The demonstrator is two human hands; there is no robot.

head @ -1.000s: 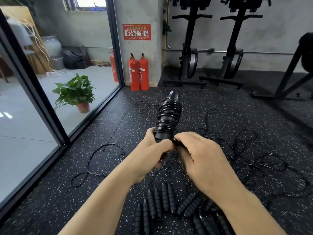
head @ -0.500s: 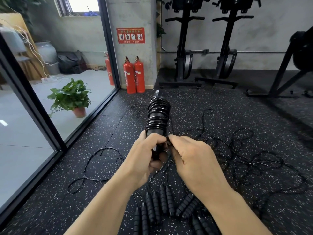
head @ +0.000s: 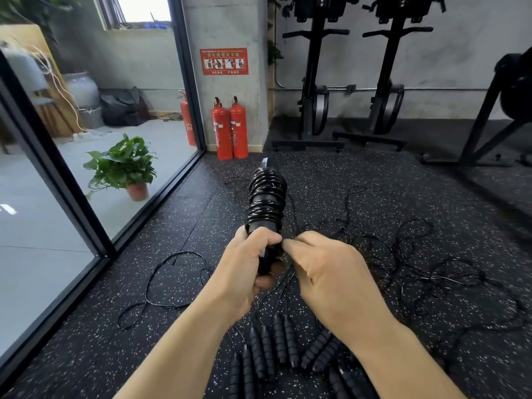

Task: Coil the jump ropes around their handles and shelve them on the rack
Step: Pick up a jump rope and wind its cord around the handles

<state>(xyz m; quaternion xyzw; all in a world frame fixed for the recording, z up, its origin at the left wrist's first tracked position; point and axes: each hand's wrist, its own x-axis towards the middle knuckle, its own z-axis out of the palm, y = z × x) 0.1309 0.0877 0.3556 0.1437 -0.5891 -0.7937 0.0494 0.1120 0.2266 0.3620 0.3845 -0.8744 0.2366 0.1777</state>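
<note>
My left hand point(head: 244, 269) grips the lower end of a pair of black jump-rope handles point(head: 266, 208), held upright in front of me with thin black rope wound in tight turns around their upper half. My right hand point(head: 325, 272) pinches the rope's end against the handles just below the coils. Several more black foam handles point(head: 276, 349) lie side by side on the floor beneath my arms. Their loose ropes point(head: 403, 254) sprawl in tangled loops to the right, and one loop point(head: 172, 280) lies to the left.
The floor is black speckled rubber point(head: 374, 180). A glass wall with a black frame point(head: 66, 180) runs along the left, with a potted plant point(head: 123, 165) behind it. Two red fire extinguishers point(head: 230, 131) stand by a concrete pillar. Black exercise machines point(head: 313, 82) line the back wall.
The wound handles have slid down through my left hand, whose grip now sits higher, nearer the coils. My right hand stays pinched at the rope end. The view tilted up slightly.
</note>
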